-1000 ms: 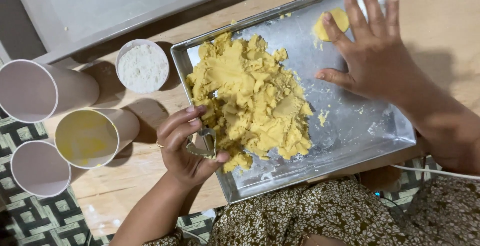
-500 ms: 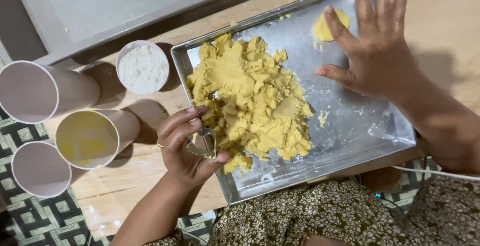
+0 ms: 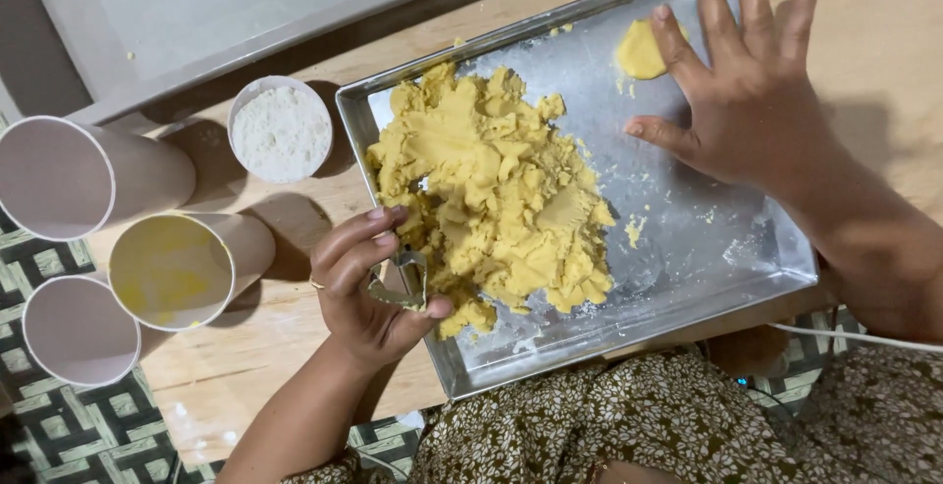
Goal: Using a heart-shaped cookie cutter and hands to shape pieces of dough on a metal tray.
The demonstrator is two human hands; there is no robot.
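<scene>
Dough heap (image 3: 496, 204) is touched by cutter (image 3: 401, 283) pinched in left hand (image 3: 368, 292); right hand (image 3: 751, 101) spread flat opp. side, nr small disc (image 3: 638, 50).

A pale wooden surface (image 3: 246, 346) with visible grain lies low over a floor mat (image 3: 59, 435) woven in a green-and-cream geometric pattern, under soft light that casts gentle shadows.

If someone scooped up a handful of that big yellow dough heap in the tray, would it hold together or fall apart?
The dough heap looks torn and ragged at its edges, so a handful would probably break off in soft clumps. Crumbs lie scattered over the metal tray, which hints it sheds bits. The small flattened piece by the right hand suggests it presses into shape easily.
</scene>
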